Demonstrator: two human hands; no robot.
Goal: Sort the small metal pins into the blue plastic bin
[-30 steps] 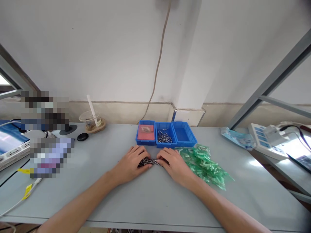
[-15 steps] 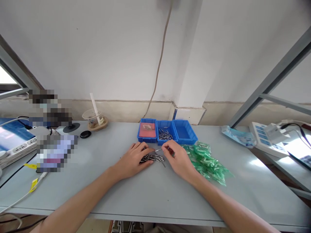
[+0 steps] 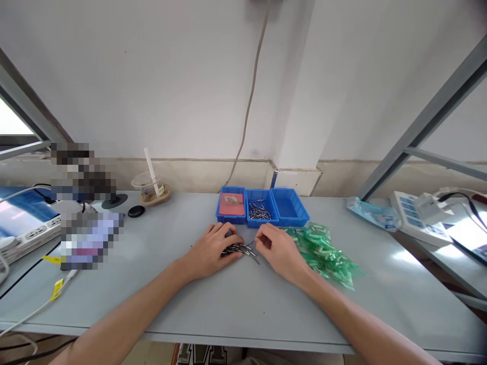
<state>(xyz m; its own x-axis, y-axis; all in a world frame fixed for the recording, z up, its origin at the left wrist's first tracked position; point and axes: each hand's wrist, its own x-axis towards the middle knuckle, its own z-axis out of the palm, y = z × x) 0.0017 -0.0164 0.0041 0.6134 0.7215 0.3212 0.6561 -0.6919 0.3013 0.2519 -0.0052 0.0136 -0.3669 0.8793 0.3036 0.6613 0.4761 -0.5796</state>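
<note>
A small pile of thin metal rods (image 3: 236, 248) lies on the grey table. My left hand (image 3: 213, 251) curls around the pile from the left, thumb along its near side and fingers over its far side, partly covering it. At the pile's right end is my right hand (image 3: 279, 250), its thumb and fingertips pinched together beside the rod ends. What is between those fingertips is too small to make out. More metal rods (image 3: 260, 211) lie in the middle blue bin (image 3: 262, 223), just beyond the hands.
The left blue bin (image 3: 231, 220) holds a red packet (image 3: 232, 204); another blue bin (image 3: 289, 205) stands at the right. Green plastic bags (image 3: 327, 253) lie beside my right forearm. A lidded cup (image 3: 149, 183), a black disc (image 3: 136, 211) and power strips (image 3: 41, 228) are at the left.
The thin rod that stretched between my two hands no longer shows there. My right fingertips have shifted slightly down and right, toward the pile's right end. My left hand stays around the pile.
</note>
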